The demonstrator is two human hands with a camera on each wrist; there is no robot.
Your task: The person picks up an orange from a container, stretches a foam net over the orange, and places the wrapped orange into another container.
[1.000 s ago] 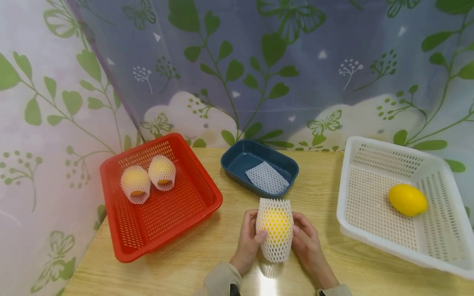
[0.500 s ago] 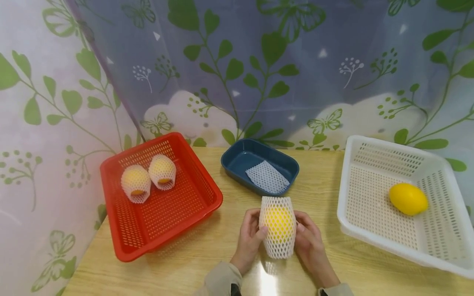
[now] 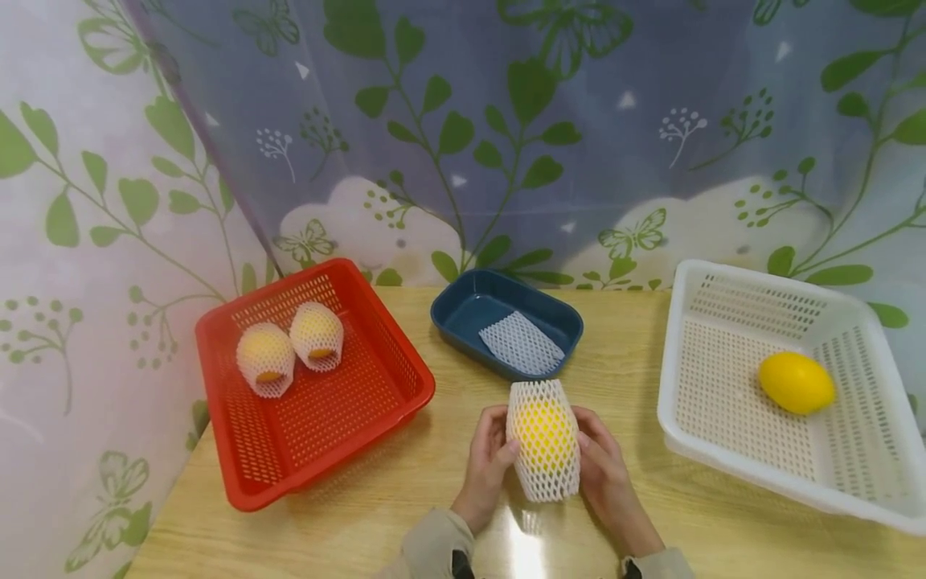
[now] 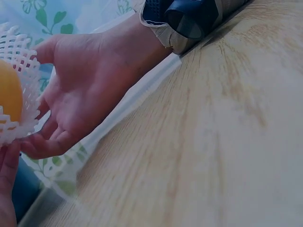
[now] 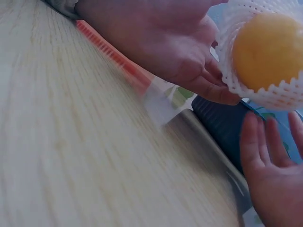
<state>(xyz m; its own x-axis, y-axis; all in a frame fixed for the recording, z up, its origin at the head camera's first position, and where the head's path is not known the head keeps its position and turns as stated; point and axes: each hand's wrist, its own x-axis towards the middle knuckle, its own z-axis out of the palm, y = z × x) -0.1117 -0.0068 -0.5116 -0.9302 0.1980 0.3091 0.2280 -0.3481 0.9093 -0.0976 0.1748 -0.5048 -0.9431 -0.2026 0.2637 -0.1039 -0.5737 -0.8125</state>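
Gripping the netted fruit [image 3: 544, 438], lower centre — left hand [image 3: 483, 470], right hand [image 3: 604, 469] both. Uneven squeezing could slip it loose.

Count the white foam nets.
4: one net and a second net in the red basket, a third net held between left hand and right hand, a fourth net flat in the blue tray, possibly hiding more.

Left basket [image 3: 336, 418] on the table [image 3: 379, 498], netted pair [image 3: 265, 359] side by side toward its rear left; right basket [image 3: 723, 386] opposite, lone fruit [image 3: 796, 383] right of its centre. Between them at the rear, before the backdrop [image 3: 622, 145], tray [image 3: 470, 308] with a net [image 3: 522, 344] in it. Nearer than the tray, netted fruit [image 3: 544, 438] between left hand [image 3: 485, 473] and right hand [image 3: 606, 474].
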